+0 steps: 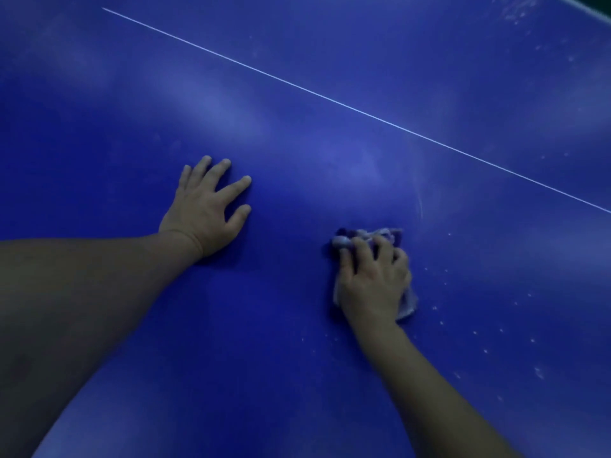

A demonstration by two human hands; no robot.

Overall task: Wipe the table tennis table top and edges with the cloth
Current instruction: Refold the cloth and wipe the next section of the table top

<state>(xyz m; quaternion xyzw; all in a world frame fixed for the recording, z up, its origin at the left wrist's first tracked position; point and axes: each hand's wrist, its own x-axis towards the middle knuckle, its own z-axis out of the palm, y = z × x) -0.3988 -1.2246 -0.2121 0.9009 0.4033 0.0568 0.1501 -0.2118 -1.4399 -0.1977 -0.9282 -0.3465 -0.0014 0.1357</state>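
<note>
Mid-wipe on blue bench [297, 77] top. Right hand [373, 282] grip bunches cloth [367, 234], pressed flat, at 5 o'clock. Left hand [205, 206] splayed, bracing. Next: sweep toward 3 o'clock specks [476, 332].

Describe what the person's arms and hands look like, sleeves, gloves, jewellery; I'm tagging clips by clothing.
Both forearms are bare as far as the frame shows, with no sleeve visible. The left hand and the right hand are ungloved, and no ring, watch or bracelet shows on either. The dim bluish light could hide small details.
</note>
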